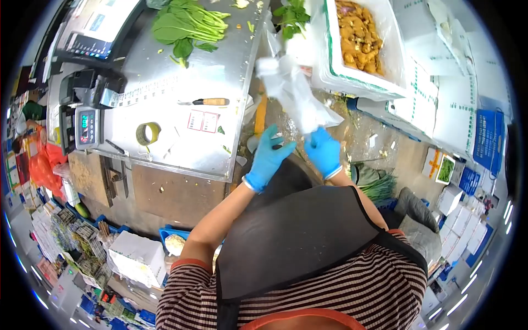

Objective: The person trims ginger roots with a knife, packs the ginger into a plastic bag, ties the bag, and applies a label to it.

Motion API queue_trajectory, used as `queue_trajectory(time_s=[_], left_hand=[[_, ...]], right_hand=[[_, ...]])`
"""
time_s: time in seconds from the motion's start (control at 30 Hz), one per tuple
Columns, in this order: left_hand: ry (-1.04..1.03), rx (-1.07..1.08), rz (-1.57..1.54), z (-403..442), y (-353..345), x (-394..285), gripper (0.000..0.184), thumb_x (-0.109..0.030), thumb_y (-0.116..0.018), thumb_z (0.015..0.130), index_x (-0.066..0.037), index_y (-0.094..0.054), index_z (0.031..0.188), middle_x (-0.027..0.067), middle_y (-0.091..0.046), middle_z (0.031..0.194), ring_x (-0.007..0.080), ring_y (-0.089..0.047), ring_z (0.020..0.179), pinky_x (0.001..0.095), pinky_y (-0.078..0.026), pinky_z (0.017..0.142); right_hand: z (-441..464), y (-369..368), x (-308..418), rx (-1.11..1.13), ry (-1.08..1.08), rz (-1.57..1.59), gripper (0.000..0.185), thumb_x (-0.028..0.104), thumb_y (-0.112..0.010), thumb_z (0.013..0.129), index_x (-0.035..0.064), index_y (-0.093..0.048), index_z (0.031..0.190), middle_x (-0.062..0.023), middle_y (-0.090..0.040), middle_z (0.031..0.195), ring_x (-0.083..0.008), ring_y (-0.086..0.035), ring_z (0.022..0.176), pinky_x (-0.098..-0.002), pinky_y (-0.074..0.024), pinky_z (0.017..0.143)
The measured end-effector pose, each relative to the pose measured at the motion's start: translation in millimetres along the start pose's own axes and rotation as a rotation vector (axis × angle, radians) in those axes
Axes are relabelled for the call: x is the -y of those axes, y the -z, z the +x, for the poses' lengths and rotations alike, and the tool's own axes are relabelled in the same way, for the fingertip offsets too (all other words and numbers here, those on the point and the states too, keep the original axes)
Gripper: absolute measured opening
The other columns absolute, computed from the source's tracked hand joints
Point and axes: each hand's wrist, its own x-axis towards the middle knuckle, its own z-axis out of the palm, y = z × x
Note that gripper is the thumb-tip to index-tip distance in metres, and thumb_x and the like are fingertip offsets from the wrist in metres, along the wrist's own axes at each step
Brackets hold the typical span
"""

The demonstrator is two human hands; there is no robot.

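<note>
My right hand point(323, 152), in a blue glove, is closed on the lower end of a clear plastic bag point(300, 96). The bag stretches up and away from it, limp and blurred at its far end. To the left, my left hand point(267, 160), gloved in blue too, has its thumb and fingers apart and holds nothing. It is near the edge of the metal table point(198, 159). On that table lie a knife point(212, 102) with a wooden handle, a tape roll point(147, 133), a red-printed label sheet point(203, 121) and a bunch of leafy greens point(190, 25).
A scale point(87, 127) with a lit display stands at the table's left. Ginger fills a white foam box point(331, 66) at the upper right. Green onions point(379, 187) lie low on the right. Scraps litter the floor point(357, 140). Red bags point(44, 168) hang far left.
</note>
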Motion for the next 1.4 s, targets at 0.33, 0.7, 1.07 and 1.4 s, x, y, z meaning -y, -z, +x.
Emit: queue_trajectory(time_s=[0.33,0.7,1.07,1.4], left_hand=[[-0.095,-0.028,0.221,27.4,29.3,-51.9,0.019,-0.012,-0.069,0.087,-0.001,-0.068,0.101,0.0042,-0.065,0.082,0.0093,-0.058,0.071,0.0274,-0.048,0.064],[-0.161,-0.150,0.198,96.4,100.2,-60.2,0.058,-0.020,-0.073,0.082,0.005,-0.049,0.128,0.0164,-0.055,0.126,0.0263,-0.057,0.112,0.0365,-0.049,0.090],[-0.439,-0.232,0.437,174.1,-69.9,-177.3,0.068,0.013,-0.054,0.069,-0.003,-0.054,0.135,0.0100,-0.062,0.117,0.0216,-0.059,0.106,0.0323,-0.042,0.098],[-0.246,-0.124,0.973,211.6,-140.6,-179.4,0.071,0.016,-0.045,0.070,-0.017,-0.057,0.132,0.0106,-0.063,0.106,0.0305,-0.063,0.092,0.0356,-0.050,0.080]], right_hand=[[29.6,83.9,67.1,0.244,-0.294,0.700,0.060,0.032,-0.072,0.085,0.0039,-0.051,0.134,-0.0101,-0.065,0.116,-0.0164,-0.062,0.091,-0.0341,-0.0508,0.084],[164.9,103.0,9.8,0.041,-0.440,1.477,0.031,0.023,-0.056,0.093,-0.0026,-0.063,0.109,-0.0092,-0.066,0.095,-0.0155,-0.061,0.087,-0.0295,-0.0510,0.079],[252.6,137.0,-36.6,0.302,0.360,0.862,0.056,0.042,-0.071,0.081,0.0111,-0.057,0.125,-0.0128,-0.065,0.108,-0.0300,-0.067,0.091,-0.0364,-0.0518,0.083],[276.5,117.9,-272.2,0.707,-0.277,0.144,0.055,0.055,-0.055,0.089,0.0008,-0.064,0.090,-0.0203,-0.064,0.082,-0.0321,-0.065,0.079,-0.0414,-0.0504,0.069]])
